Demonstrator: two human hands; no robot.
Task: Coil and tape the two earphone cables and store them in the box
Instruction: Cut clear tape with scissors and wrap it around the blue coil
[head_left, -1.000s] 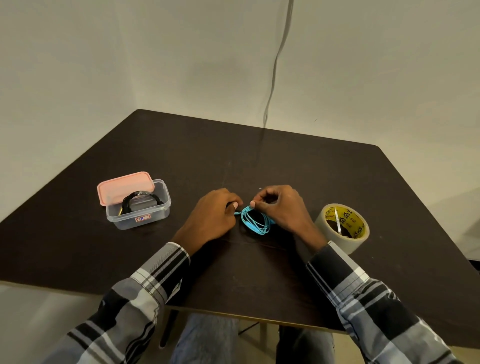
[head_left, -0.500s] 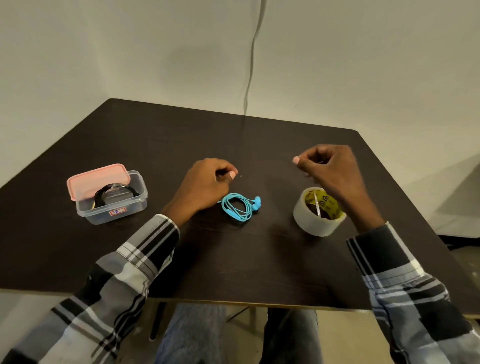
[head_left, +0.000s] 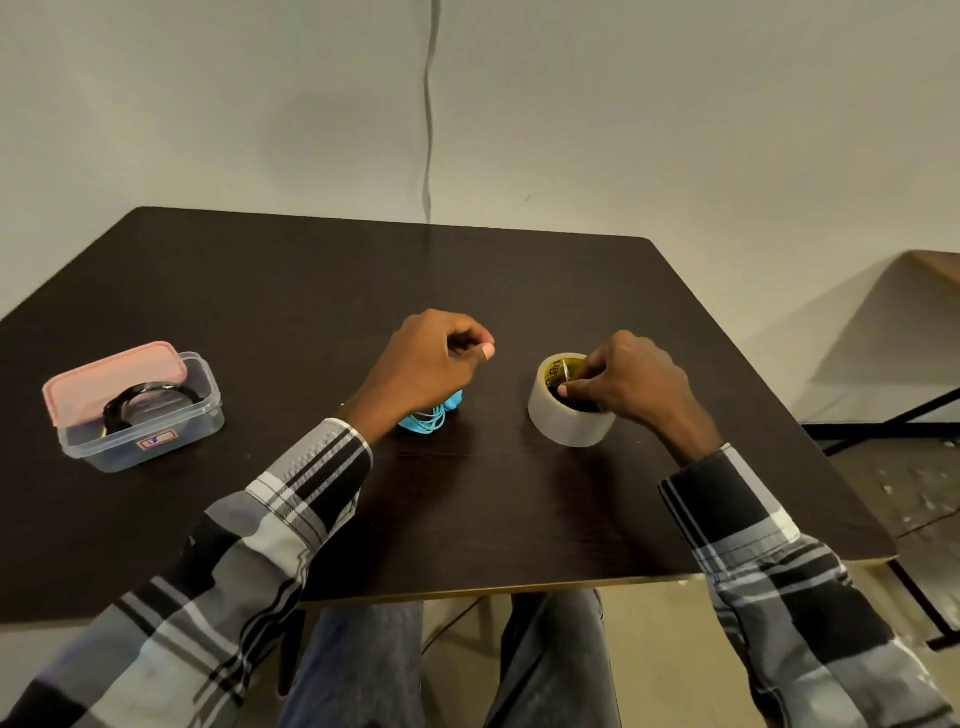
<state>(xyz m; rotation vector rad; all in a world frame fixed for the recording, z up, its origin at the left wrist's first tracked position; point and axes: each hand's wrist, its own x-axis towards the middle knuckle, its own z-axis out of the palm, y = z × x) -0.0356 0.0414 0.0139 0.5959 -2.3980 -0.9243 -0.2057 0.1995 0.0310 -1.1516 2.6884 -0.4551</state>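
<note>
The blue earphone cable (head_left: 427, 419) lies coiled on the dark table (head_left: 311, 291), partly hidden under my left wrist. My left hand (head_left: 428, 364) hovers just above it with fingers curled and thumb against the forefinger; I see nothing in it. My right hand (head_left: 631, 387) grips the tape roll (head_left: 569, 421), with fingertips inside its core. The clear plastic box (head_left: 156, 448) stands at the left with the black earphone coil (head_left: 150, 401) inside and its pink lid (head_left: 111, 376) resting askew on the rim.
A grey wire (head_left: 428, 114) runs down the wall behind the table. The table's right edge is close to the tape roll, with floor and a dark metal frame (head_left: 883, 423) beyond it.
My right hand has left the blue coil, swung right and come down onto the tape roll. My left hand has lifted off the coil and moved a little right over it.
</note>
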